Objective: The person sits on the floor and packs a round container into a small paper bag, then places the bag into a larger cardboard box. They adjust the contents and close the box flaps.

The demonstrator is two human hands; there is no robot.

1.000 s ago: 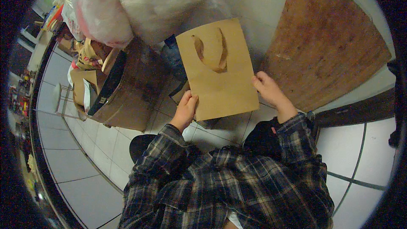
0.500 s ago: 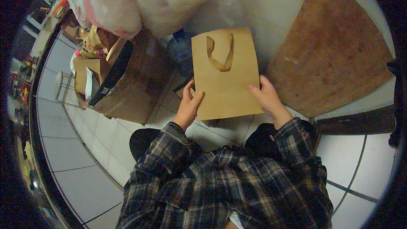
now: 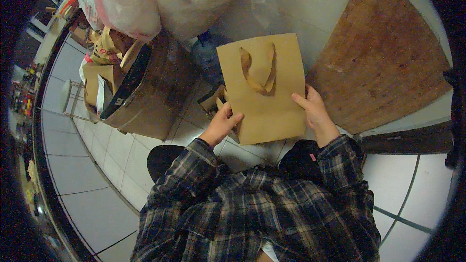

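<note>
One bag between left grip, right grip

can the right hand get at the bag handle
Probably yes: nothing covers the handle on the paper bag, though the right hand would likely need to release the bag's edge.

Paper bag: rear face hidden; left hand and right hand partly concealed behind it. Blue bottle — partly covered by the bag. Plastic sacks cut off at upper edge. Small items, left rim — too blurred to identify.
</note>
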